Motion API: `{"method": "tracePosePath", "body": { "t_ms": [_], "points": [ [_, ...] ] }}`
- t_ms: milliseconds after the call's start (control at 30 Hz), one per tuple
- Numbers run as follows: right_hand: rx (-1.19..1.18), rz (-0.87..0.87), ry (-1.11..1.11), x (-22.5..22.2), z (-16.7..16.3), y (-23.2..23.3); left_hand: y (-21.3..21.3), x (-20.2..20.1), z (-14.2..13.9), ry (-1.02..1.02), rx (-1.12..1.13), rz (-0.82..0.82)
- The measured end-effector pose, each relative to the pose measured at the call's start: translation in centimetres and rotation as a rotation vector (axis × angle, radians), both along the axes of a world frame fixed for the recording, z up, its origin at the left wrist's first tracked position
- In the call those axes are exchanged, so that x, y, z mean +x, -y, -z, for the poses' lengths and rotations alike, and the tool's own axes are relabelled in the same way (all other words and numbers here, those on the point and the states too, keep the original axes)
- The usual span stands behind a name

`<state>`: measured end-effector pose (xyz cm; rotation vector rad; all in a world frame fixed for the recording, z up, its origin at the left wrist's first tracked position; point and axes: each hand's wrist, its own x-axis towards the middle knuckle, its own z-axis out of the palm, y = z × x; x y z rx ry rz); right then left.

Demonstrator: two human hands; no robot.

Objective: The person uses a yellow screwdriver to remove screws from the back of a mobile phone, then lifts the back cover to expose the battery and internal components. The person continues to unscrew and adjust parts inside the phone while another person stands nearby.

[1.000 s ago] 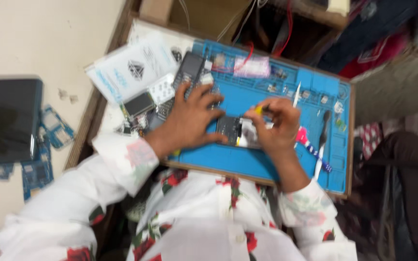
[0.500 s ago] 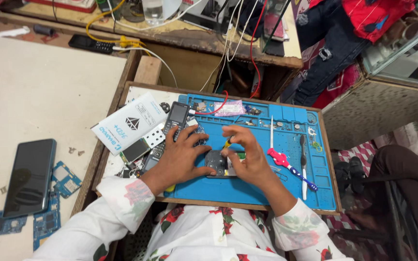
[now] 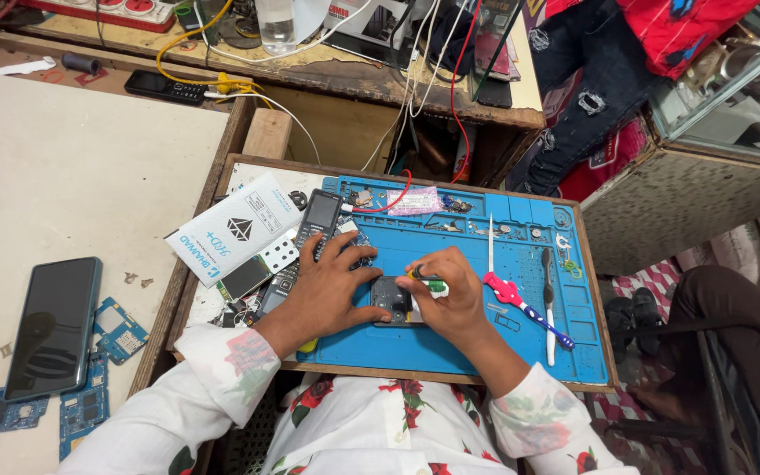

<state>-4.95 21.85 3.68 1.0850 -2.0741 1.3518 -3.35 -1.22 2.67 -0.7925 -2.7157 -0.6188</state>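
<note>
A small dark phone part (image 3: 391,299) lies on the blue work mat (image 3: 468,343). My left hand (image 3: 327,290) rests flat on the mat with its fingers spread, pressing the left edge of that part. Curled over the part's right side, my right hand (image 3: 450,295) grips a small green and yellow tool (image 3: 428,281) whose tip points down at it. Both sleeves are white with red flowers.
A keypad phone (image 3: 318,220) and a white packet (image 3: 235,230) lie at the mat's left. Red-handled tweezers (image 3: 516,303) and a grey pry tool (image 3: 548,299) lie on its right. A black smartphone (image 3: 53,325) and blue circuit boards (image 3: 90,400) sit on the white table at left. Cables hang behind.
The camera view has steadied and closed in on the mat. Both hands stay over the small dark part, with only slight finger shifts.
</note>
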Motion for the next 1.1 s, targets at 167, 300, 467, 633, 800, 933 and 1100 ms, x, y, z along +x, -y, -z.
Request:
{"method": "tracePosePath", "body": {
  "t_ms": [167,300,467,633,800,933,1100],
  "points": [
    [-0.021,-0.072,0.205,-0.3,-0.3,-0.7,0.0,0.0,-0.2,0.009,-0.006,-0.004],
    [0.056,0.082,-0.014,-0.8,-0.3,-0.9,-0.2,0.2,-0.4,-0.035,0.012,0.008],
    [-0.021,-0.034,0.200,-0.7,-0.1,-1.1,-1.6,0.0,-0.8,-0.102,0.104,0.028],
    [0.015,0.035,0.061,-1.1,-0.2,-0.7,-2.8,-1.2,-1.0,-0.026,0.034,0.029],
    [-0.044,-0.081,0.244,-0.9,-0.2,-0.7,-2.4,-1.0,-0.6,-0.016,0.115,0.043],
    [0.040,-0.011,0.010,-1.0,-0.2,-0.7,-2.3,-0.7,-0.1,-0.061,0.140,0.049],
    [-0.071,-0.132,0.242,-1.0,0.1,-0.9,-2.4,-0.7,0.2,-0.091,0.098,0.038]
  ]
}}
